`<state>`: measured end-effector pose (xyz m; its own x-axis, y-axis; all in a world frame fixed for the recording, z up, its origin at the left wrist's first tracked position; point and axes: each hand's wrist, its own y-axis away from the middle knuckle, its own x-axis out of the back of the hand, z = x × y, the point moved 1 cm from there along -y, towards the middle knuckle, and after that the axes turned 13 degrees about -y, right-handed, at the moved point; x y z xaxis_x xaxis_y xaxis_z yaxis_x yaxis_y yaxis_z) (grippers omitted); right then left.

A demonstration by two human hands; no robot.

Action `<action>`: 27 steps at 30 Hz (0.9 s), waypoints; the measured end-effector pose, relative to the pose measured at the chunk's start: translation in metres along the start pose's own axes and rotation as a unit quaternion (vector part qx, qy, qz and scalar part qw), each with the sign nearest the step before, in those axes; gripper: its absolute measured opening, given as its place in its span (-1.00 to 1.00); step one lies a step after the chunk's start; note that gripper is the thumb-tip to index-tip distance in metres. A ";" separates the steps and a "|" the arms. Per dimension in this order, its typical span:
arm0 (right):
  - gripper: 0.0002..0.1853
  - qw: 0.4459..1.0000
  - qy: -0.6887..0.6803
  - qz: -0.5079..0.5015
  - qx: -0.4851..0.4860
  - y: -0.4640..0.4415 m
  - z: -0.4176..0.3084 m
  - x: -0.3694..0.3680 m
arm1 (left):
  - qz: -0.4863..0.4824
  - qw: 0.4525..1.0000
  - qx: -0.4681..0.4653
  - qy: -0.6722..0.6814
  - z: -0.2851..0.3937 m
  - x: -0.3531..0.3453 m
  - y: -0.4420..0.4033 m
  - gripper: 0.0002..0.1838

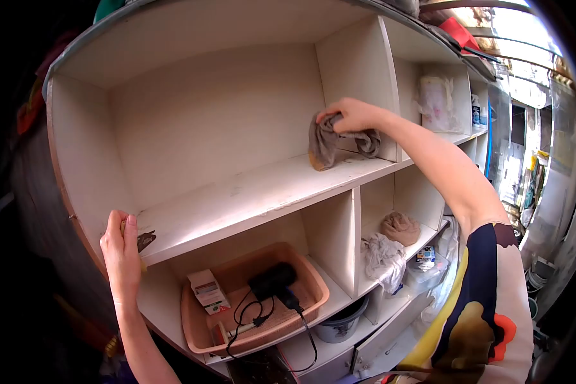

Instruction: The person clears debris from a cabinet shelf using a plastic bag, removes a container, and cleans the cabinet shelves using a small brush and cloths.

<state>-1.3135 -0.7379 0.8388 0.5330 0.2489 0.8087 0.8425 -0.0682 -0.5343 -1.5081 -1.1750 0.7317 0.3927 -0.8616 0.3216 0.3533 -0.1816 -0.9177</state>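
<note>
My right hand (347, 116) is closed on a crumpled grey-brown cloth (324, 142), which hangs over the right end of the upper shelf (237, 192). Part of the cloth trails to the right, below my wrist. At the shelf's left front corner is my left hand (123, 240), its fingers closed round something with a thin light handle. A small dark piece (146, 240) shows just right of those fingers; whether it belongs to the held thing, I cannot tell.
Below the shelf, an orange tub (195, 323) holds a black hair dryer (272, 280) and a white box (208, 291). Cloths (384, 259) lie in the lower right compartment. A grey bucket (339, 328) stands beneath. Upper right, a wrapped bundle (436, 102) stands beside bottles (475, 110).
</note>
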 end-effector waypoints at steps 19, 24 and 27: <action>-0.22 0.989 0.073 -0.058 -0.118 -0.019 0.006 -0.061 | 0.009 1.000 0.008 -0.006 -0.002 -0.003 -0.001 -0.76; -0.27 0.975 0.087 -0.136 -0.150 -0.040 0.020 -0.081 | 0.013 1.000 -0.002 0.000 -0.002 0.000 -0.001 -0.77; -0.41 0.979 0.064 -0.169 -0.094 -0.063 -0.012 -0.101 | 0.027 0.999 -0.001 0.019 0.000 0.001 0.001 -0.76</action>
<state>-1.4194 -0.7707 0.7937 0.2175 0.1656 0.9619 0.9653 -0.1821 -0.1869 -1.5073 -1.1758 0.7316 0.3790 -0.8875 0.2620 0.3300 -0.1348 -0.9343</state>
